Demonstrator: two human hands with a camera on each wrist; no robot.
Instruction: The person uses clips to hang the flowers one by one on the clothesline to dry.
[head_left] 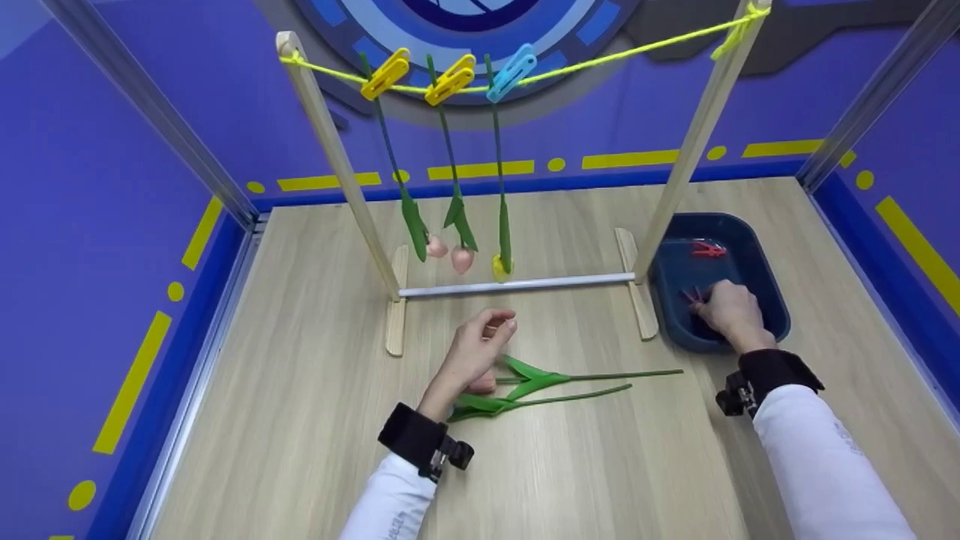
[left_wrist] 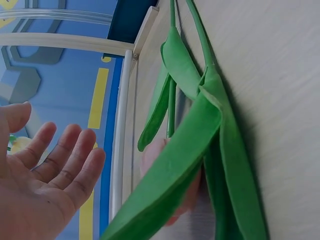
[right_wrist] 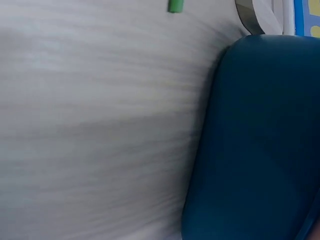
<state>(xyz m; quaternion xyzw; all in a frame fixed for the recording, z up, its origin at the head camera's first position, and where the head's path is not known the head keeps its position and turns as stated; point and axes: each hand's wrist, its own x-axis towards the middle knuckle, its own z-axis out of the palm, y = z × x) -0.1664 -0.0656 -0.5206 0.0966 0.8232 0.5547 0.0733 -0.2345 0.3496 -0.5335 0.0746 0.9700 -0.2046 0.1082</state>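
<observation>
My left hand [head_left: 476, 345] hovers over the table with loosely bent fingers and nothing in it; the left wrist view also shows the palm and spread fingers [left_wrist: 65, 175]. Below it lie two artificial tulips, one with a pink head [head_left: 482, 383] partly behind the wrist, the other with broad green leaves [left_wrist: 170, 175] and its head hidden. Inside the dark blue basin [head_left: 776, 315], my right hand [head_left: 731, 309] pinches a dark pink clothespin [head_left: 691, 295] whose ends stick out past the fingertips. A red clothespin [head_left: 709, 249] lies farther back in the basin.
A wooden stand with a left post [head_left: 337, 157], right post [head_left: 694, 142] and white crossbar [head_left: 517, 285] carries a yellow cord [head_left: 630, 51]. Two yellow clothespins [head_left: 385, 73] and a blue one [head_left: 511, 73] hold three tulips head down. A patterned wall [head_left: 600, 127] stands behind.
</observation>
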